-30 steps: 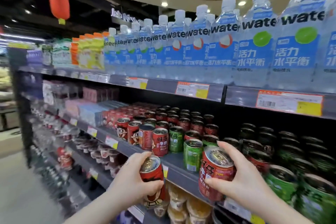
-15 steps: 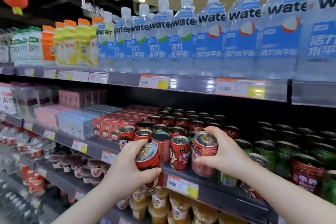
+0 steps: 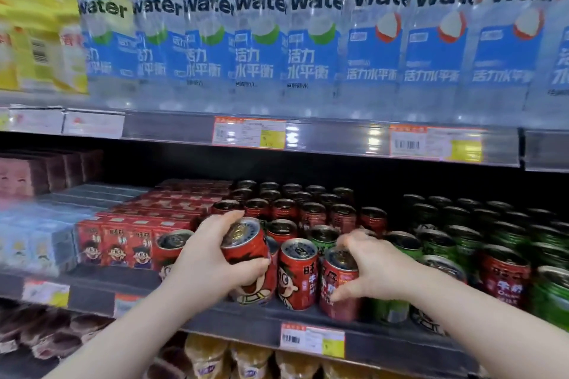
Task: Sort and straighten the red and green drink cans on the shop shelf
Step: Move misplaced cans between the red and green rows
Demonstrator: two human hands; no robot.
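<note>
Right hand [image 3: 380,269] lowered, left hand [image 3: 206,261], two gripped cans [image 3: 246,252] [image 3: 332,280]

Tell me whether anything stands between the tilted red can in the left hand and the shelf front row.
Nothing visible does. The left hand holds the tilted red can low in the gap between standing red cans at the shelf front.

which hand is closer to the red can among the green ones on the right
Right. The right hand sits just left of that red can; the left hand is farther left.
</note>
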